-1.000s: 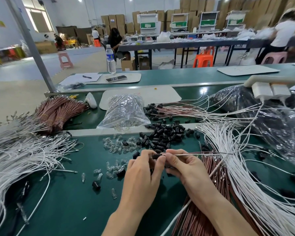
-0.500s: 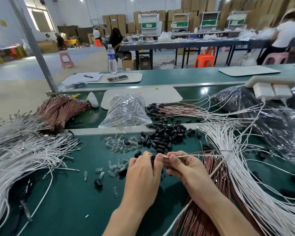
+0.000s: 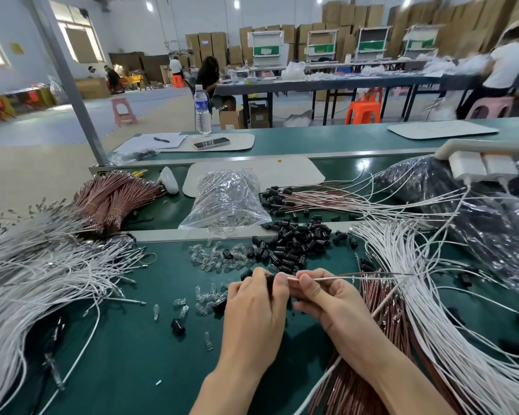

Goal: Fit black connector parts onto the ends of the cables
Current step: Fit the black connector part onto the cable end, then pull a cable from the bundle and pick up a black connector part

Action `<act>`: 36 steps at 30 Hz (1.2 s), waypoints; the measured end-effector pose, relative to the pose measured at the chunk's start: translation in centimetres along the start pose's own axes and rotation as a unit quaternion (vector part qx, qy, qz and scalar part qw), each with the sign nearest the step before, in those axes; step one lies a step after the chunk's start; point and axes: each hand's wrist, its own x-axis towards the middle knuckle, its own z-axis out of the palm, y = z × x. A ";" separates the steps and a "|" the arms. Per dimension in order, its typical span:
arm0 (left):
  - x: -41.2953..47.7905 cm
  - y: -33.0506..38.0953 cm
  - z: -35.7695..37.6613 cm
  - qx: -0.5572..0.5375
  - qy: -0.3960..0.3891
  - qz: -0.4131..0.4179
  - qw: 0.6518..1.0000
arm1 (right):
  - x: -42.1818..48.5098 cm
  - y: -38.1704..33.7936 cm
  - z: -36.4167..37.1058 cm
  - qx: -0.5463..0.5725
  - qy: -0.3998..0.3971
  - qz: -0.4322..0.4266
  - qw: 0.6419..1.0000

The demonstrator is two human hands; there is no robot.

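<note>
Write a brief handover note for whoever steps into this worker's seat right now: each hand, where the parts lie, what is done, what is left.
Left hand pinches a black connector; right hand pinches a thin cable, its end at the connector. Whether it is seated cannot be seen.
Loose connectors lie in a pile just beyond the hands; bare white cables fan out on the right of the green bench.
Done: a bunch of fitted cables lies further back.
Left: finish this one, then the many bare cables.
</note>
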 end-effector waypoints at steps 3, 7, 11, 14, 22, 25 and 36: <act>0.0 -0.2 0.0 0.011 0.009 0.006 1.000 | 0.0 -0.1 0.1 -0.007 0.002 -0.003 1.000; -0.1 -0.3 -0.2 -0.023 0.035 -0.008 0.999 | 0.1 -0.2 0.0 0.000 0.037 -0.011 0.999; 0.8 0.2 -1.3 -0.237 0.094 -0.100 0.962 | 0.2 -0.8 -0.6 0.048 0.093 -0.032 0.994; 1.2 0.1 -2.7 -0.336 0.128 -0.137 0.923 | 0.0 -1.2 -0.6 0.037 0.122 -0.048 0.991; 1.8 0.1 -5.2 -0.570 0.088 -0.230 0.784 | -0.7 -2.6 -0.6 -0.031 0.162 -0.106 0.981; 3.5 1.7 -5.3 -0.611 0.049 -0.257 0.747 | -0.1 -5.4 -0.5 -0.038 0.157 -0.145 0.976; 15.4 5.6 -3.9 -0.427 -0.060 -0.303 0.850 | 7.5 -13.0 -4.2 -0.017 0.138 0.020 0.990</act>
